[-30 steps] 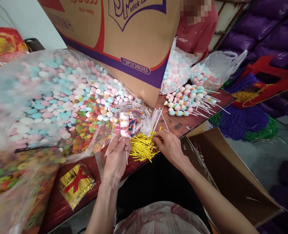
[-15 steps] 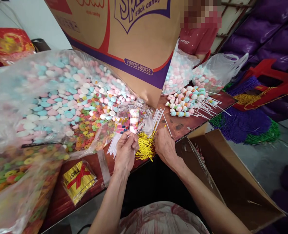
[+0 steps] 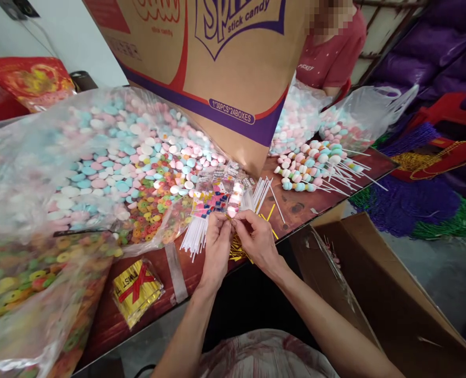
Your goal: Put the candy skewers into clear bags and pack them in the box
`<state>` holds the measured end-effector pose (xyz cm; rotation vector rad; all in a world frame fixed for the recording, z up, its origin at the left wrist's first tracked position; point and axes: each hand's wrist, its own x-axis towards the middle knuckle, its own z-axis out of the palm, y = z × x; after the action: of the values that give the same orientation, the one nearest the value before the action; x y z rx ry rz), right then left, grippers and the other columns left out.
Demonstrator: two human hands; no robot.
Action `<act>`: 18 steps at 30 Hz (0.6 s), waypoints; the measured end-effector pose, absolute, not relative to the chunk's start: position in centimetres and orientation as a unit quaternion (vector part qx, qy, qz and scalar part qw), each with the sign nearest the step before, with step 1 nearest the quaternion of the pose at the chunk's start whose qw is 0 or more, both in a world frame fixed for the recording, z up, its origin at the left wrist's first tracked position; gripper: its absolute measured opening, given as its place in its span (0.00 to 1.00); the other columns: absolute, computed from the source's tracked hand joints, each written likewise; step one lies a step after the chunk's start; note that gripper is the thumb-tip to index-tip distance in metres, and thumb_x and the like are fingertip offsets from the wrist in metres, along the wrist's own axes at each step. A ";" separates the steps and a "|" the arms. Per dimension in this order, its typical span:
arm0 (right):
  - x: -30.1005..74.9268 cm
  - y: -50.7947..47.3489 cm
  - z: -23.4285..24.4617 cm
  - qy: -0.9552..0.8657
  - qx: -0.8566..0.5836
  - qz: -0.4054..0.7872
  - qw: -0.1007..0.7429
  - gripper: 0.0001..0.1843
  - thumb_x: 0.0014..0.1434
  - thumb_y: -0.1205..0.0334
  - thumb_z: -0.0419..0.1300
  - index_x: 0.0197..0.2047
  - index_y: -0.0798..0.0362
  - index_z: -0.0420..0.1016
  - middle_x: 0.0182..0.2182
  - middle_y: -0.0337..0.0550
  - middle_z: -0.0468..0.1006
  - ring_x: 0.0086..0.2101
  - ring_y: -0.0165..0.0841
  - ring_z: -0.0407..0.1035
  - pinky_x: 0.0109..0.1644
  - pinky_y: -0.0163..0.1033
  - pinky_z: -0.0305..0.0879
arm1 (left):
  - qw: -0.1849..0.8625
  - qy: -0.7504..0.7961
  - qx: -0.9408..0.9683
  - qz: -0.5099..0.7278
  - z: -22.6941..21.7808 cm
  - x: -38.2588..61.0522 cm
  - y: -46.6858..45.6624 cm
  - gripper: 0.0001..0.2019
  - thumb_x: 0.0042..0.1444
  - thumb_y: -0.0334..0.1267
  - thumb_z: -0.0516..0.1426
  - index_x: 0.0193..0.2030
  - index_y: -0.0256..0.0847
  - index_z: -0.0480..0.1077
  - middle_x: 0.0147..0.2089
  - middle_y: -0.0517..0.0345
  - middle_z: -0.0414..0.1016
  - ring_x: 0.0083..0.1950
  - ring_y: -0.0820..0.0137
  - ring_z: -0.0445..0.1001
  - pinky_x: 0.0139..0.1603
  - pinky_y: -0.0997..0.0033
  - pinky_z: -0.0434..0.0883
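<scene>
Between both hands a wrapped marshmallow candy stick [image 3: 235, 200] stands upright, its lower end at the fingertips. My left hand [image 3: 217, 247] pinches the bottom of its clear wrapper. My right hand [image 3: 259, 236] is closed at the same spot, thumb and finger on a gold twist tie [image 3: 228, 216] that crosses the wrapper's neck. Under the hands lies a pile of gold twist ties [image 3: 238, 249], partly covered. White sticks [image 3: 194, 236] and printed wrappers [image 3: 213, 197] lie just beyond my left hand; more white sticks [image 3: 261, 194] lie beyond my right.
Large clear bags of pastel marshmallows [image 3: 99, 173] and gummy rings [image 3: 28, 283] cover the left. A tall carton [image 3: 217, 68] stands behind. Finished candy sticks [image 3: 311, 165] lie at right, near a person in a red shirt [image 3: 331, 58]. An open cardboard box [image 3: 374, 273] sits below right.
My right hand has come up from the twist tie pile to meet my left at the wrapper's neck, bringing a gold tie. The view has shifted slightly.
</scene>
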<state>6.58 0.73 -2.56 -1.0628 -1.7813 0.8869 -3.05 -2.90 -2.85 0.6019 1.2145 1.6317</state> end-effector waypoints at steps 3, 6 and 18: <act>6.8 1.0 -2.2 -0.734 -0.423 0.330 0.417 0.08 0.63 0.62 0.56 0.35 0.53 0.75 0.29 0.41 0.78 0.30 0.32 0.70 0.36 0.36 0.63 | 0.513 0.467 0.257 0.673 -2.9 -3.1 -3.1 0.14 0.54 0.46 0.64 0.34 0.42 0.65 0.31 0.64 0.64 0.29 0.78 0.62 0.30 0.80 0.62; 7.3 1.1 -2.0 -0.754 -0.397 0.318 0.416 0.09 0.63 0.63 0.55 0.36 0.54 0.76 0.32 0.43 0.79 0.33 0.33 0.71 0.39 0.36 0.64 | 0.533 0.461 0.229 0.672 -2.6 -3.3 -3.0 0.15 0.51 0.45 0.66 0.34 0.41 0.65 0.28 0.66 0.62 0.25 0.80 0.57 0.25 0.81 0.57; 8.2 0.8 -2.6 -0.621 -0.418 0.502 0.434 0.08 0.61 0.60 0.58 0.32 0.53 0.71 0.27 0.36 0.70 0.29 0.29 0.63 0.33 0.34 0.59 | 0.521 0.447 0.230 0.691 -2.2 -2.8 -2.5 0.15 0.53 0.43 0.65 0.34 0.40 0.64 0.25 0.68 0.58 0.23 0.83 0.52 0.23 0.82 0.51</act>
<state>8.20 0.76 -2.60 -1.0423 -1.5465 1.2494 -2.78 -2.54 -2.17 0.5503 1.0703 1.6550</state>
